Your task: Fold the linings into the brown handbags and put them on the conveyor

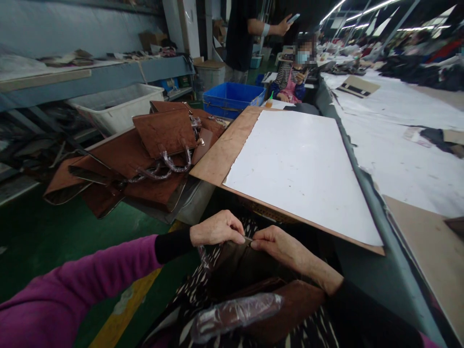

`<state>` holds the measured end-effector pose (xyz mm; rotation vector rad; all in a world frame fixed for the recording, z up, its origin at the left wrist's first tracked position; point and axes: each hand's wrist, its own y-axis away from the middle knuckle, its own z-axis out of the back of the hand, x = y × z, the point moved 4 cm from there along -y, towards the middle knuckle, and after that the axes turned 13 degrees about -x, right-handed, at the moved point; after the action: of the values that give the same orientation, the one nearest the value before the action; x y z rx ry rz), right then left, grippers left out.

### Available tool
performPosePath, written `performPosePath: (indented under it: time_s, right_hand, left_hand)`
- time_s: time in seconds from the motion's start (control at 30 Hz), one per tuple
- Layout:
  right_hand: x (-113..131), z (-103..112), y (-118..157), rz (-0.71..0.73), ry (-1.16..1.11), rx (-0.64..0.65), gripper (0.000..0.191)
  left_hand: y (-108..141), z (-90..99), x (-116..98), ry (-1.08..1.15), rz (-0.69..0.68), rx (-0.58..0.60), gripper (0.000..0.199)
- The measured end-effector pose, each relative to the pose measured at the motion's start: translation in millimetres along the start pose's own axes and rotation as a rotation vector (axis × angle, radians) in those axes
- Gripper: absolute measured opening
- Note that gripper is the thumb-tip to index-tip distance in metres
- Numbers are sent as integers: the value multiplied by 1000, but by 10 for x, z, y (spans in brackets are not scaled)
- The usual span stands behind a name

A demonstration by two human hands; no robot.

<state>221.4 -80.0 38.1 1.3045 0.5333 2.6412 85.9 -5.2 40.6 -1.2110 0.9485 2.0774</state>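
A brown handbag (290, 309) lies in my lap on a black-and-white patterned apron, its dark inside facing up. One handle (235, 316), wrapped in clear plastic, points toward me. Both hands meet at the bag's far edge. My left hand (217, 228) pinches that edge between thumb and fingers. Close beside it, my right hand (277, 244) pinches the same edge, with a small metallic bit, perhaps a zipper part, between the two hands. Exactly what the fingertips cover is too small to make out.
Ahead stands a board (232, 145) with white paper (297, 169) on it. Several brown handbags (163, 133) are piled at left, near a white bin (123, 108) and a blue crate (234, 94). A long worktable (413, 169) runs along the right. Two people are beyond.
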Motion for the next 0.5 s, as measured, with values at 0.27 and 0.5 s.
performPosePath:
  time_s: [0.27,0.5]
  right_hand:
    - [-198,126,52,-36,38,-6,20]
    - [-487,454,359,-129,103,15,23]
  left_hand:
    - [-95,-188,-84,-88,-63,174,32]
    - [-73,-174,-17,-45,-40,194,30]
